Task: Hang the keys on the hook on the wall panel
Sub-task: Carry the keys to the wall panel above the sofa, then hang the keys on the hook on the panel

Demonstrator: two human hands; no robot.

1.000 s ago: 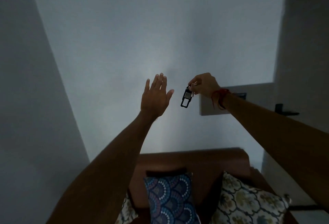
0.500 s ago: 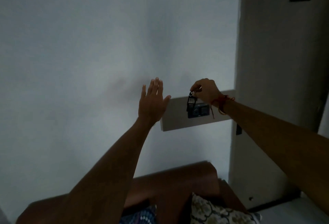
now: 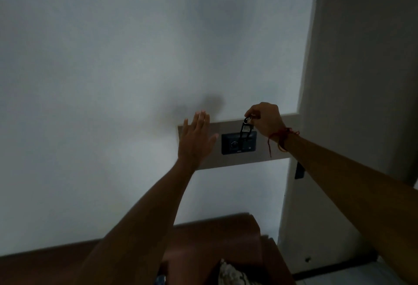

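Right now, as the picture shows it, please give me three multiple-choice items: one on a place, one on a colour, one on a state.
1. Where do the keys hang?
A. in front of the dark switch plate on the wall panel
B. on the sofa back
C. beside the left hand's wrist

2. What colour is the thread on the right wrist?
A. blue
B. red
C. white

3. How is the left hand?
A. closed in a fist
B. gripping the keys
C. open, fingers spread, holding nothing

Answers:
1 A: the keys dangle from the right hand over the switch plate on the wall panel.
2 B: the thread looks red.
3 C: the left hand is flat and empty at the panel's left end.
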